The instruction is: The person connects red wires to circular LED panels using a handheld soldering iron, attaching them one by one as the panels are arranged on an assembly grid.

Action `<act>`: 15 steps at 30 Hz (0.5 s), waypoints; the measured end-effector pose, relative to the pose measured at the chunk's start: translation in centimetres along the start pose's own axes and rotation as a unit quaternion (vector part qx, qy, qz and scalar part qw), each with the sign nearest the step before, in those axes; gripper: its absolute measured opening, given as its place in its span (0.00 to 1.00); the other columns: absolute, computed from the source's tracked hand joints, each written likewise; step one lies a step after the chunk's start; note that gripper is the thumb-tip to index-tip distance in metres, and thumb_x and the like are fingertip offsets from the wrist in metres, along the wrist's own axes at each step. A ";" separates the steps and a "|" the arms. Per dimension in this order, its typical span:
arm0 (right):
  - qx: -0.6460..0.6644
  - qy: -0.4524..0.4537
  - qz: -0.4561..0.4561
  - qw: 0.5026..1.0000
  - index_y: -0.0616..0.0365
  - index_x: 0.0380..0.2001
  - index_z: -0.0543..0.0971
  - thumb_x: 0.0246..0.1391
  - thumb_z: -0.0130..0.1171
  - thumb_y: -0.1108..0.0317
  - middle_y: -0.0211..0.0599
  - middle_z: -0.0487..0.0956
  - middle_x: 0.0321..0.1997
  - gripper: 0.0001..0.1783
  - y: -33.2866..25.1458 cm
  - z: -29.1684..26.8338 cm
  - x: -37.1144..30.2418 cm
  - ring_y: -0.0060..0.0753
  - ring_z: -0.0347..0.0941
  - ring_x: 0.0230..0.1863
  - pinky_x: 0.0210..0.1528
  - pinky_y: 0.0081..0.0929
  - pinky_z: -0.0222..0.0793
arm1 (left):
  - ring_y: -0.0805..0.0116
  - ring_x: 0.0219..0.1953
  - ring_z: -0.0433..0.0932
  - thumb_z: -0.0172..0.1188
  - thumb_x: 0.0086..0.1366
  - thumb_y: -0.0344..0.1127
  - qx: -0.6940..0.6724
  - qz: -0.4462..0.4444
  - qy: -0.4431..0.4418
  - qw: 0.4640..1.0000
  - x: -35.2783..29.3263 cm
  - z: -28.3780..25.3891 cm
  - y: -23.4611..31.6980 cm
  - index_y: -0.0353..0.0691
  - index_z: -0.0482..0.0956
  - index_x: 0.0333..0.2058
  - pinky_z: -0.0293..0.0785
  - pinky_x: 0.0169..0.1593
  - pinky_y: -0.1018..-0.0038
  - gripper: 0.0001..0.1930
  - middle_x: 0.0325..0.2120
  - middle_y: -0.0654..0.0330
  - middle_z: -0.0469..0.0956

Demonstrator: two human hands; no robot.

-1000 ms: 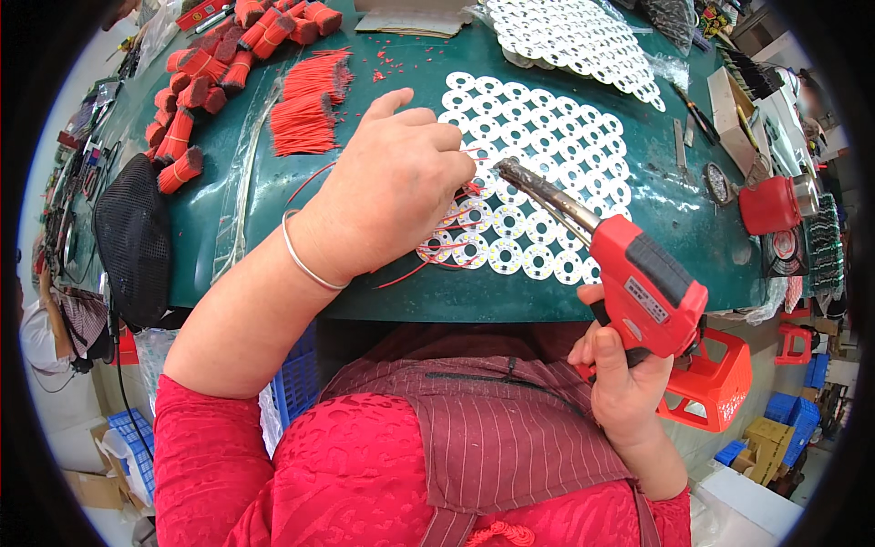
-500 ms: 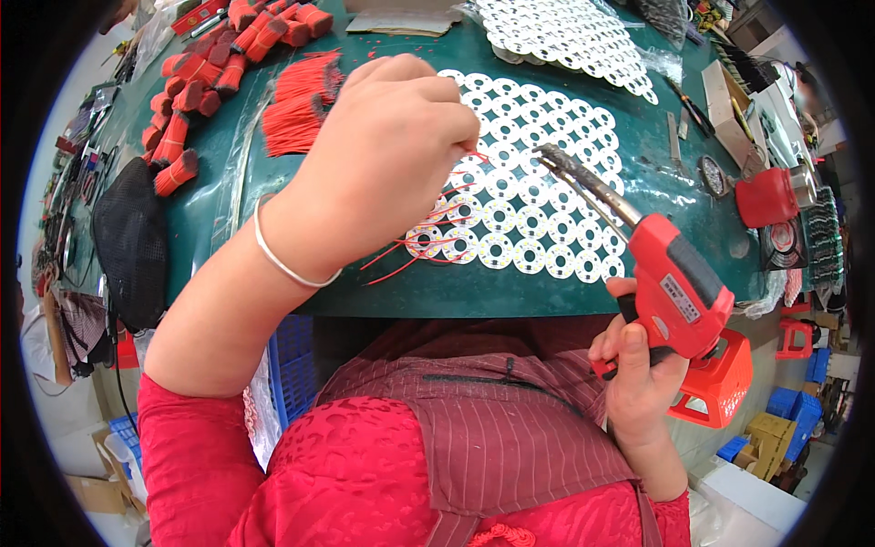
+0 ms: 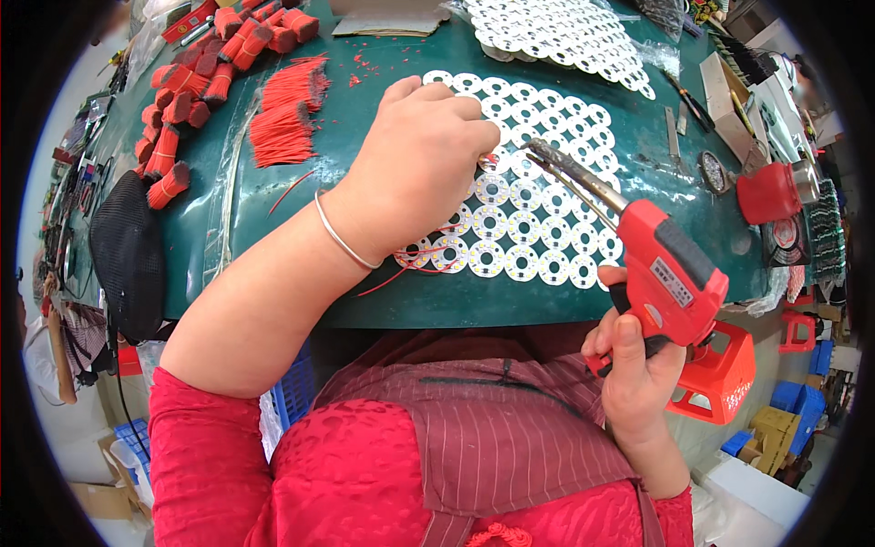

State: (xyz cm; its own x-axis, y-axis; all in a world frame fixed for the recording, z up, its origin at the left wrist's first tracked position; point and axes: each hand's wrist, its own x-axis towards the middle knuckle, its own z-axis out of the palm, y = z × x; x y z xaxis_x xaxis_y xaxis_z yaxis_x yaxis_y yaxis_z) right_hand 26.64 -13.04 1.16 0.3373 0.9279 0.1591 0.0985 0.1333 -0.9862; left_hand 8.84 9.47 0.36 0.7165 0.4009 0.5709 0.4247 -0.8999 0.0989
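My left hand [image 3: 419, 164] reaches over a sheet of round white circuit boards [image 3: 556, 264] lying on the green table. Its thumb and fingers are pinched together around the end of a thin red wire [image 3: 488, 159], mostly hidden by the hand. In my right hand [image 3: 638, 374] is a red soldering gun [image 3: 679, 264], its blackened tip angled up and left over the sheet, just right of the left fingertips. More red wires [image 3: 378, 284] lie across the sheet's near left rings, partly under my left wrist.
Loose red wires [image 3: 283, 137] lie in two piles at left, with tied red bundles [image 3: 169, 150] beyond. A stack of white board sheets [image 3: 556, 41] sits at the back. Tweezers [image 3: 688, 100], a small round tin [image 3: 715, 171] and a red container [image 3: 766, 193] are at right.
My left hand has shifted right and slightly nearer, its pinched fingers now closer to the soldering tip. The soldering gun has moved a little to the left. A single wire left of the wrist is now uncovered.
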 end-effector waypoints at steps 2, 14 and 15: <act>0.000 0.002 0.003 1.000 0.66 0.60 0.65 0.69 0.53 0.63 0.51 0.73 0.57 0.23 -0.1 0.1 0.3 0.19 0.68 0.28 0.29 0.24 0.75 | 0.59 0.34 0.75 0.62 0.53 0.26 -0.015 -0.007 0.003 1.000 -0.1 0.2 0.0 0.43 0.79 0.24 0.70 0.50 0.64 0.03 0.23 0.62 0.73; -0.023 -0.021 0.009 0.999 0.65 0.45 0.69 0.68 0.52 0.66 0.52 0.74 0.54 0.12 0.0 0.3 1.1 0.18 0.68 0.27 0.28 0.24 0.76 | 0.58 0.33 0.76 0.63 0.53 0.27 0.011 -0.022 -0.015 1.000 -0.1 -0.2 0.3 0.44 0.80 0.24 0.69 0.57 0.54 0.03 0.22 0.61 0.72; -0.025 -0.025 0.001 0.999 0.66 0.47 0.69 0.68 0.52 0.66 0.50 0.74 0.53 0.12 0.0 0.3 1.1 0.18 0.68 0.27 0.28 0.24 0.76 | 0.58 0.33 0.76 0.63 0.53 0.27 0.012 -0.022 -0.015 1.000 -0.1 -0.3 0.3 0.44 0.80 0.24 0.69 0.57 0.54 0.03 0.22 0.61 0.72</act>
State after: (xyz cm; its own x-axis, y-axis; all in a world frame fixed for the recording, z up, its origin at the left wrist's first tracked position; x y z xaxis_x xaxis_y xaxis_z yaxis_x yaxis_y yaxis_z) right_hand 26.72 -11.92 1.32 0.2906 0.9445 0.1530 0.1449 0.1146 -0.9828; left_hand 8.69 9.13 0.53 0.7124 0.4457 0.5421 0.4693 -0.8769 0.1041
